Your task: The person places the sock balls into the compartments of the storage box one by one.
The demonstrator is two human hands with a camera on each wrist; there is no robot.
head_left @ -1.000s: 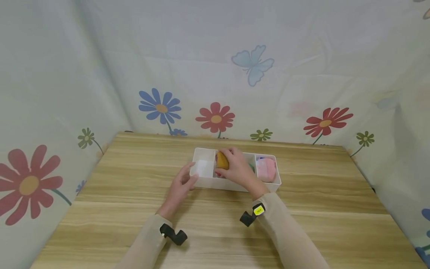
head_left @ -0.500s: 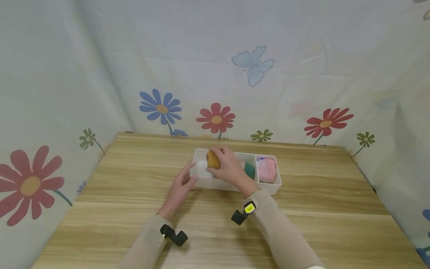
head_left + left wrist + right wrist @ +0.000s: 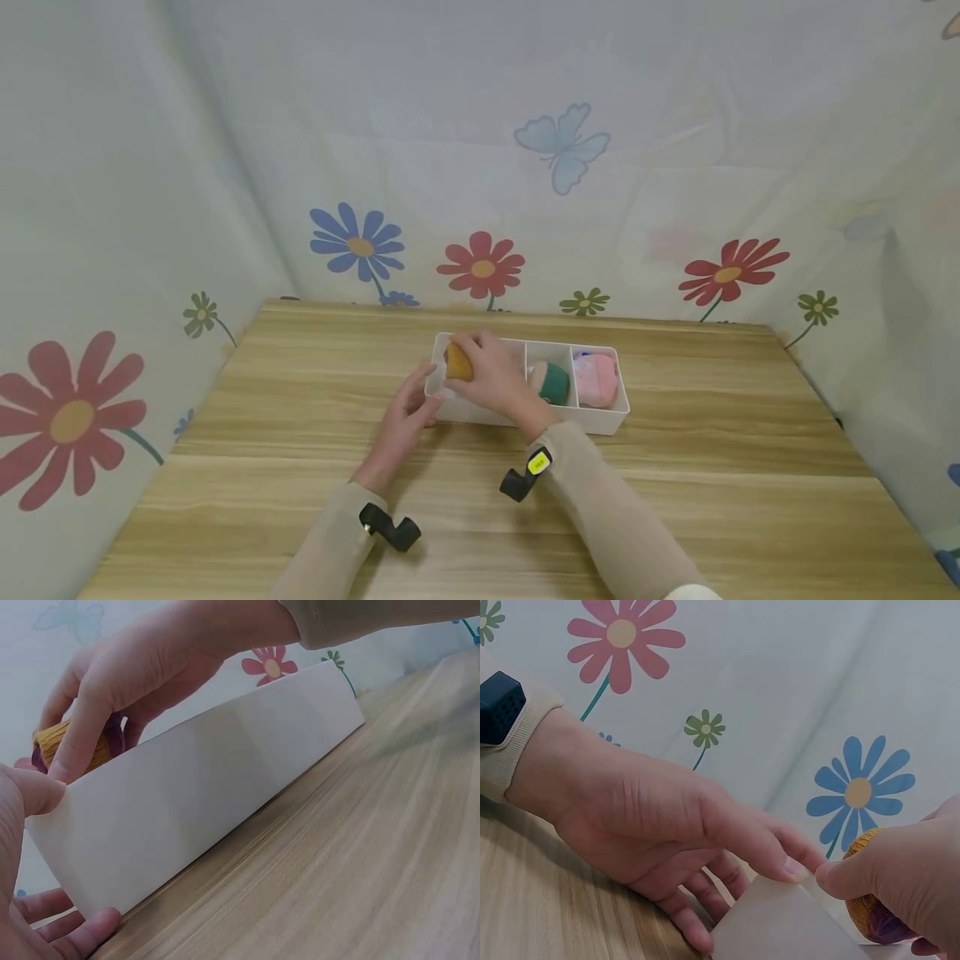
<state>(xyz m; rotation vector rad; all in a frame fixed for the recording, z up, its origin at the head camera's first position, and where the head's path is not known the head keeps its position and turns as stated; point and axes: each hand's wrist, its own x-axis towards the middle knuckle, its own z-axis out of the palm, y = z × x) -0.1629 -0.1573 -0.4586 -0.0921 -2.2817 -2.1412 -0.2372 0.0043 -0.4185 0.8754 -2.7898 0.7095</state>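
Observation:
A long white divided box [image 3: 600, 422] stands on the wooden table. My left hand [image 3: 400, 419] grips its left end, thumb at the top rim and fingers lower at the corner, as the left wrist view shows. My right hand [image 3: 495, 379] holds a mustard ribbed sock roll [image 3: 458, 363] with purple parts, over the leftmost compartment. In the right wrist view the thumb presses the side of the roll, close to the left hand's fingertips. A green and beige sock roll [image 3: 553, 383] sits in one compartment, a pink one [image 3: 596, 380] in the rightmost.
Wood-grain table [image 3: 712, 467] surface surrounds the box. A white curtain [image 3: 420, 125] printed with flowers and a butterfly hangs behind and at both sides. Each sleeve carries a black wrist device [image 3: 390, 527].
My right hand has moved left with the mustard sock roll, from the compartments near the middle to the leftmost one, uncovering the green roll. My left hand stays at the box's end.

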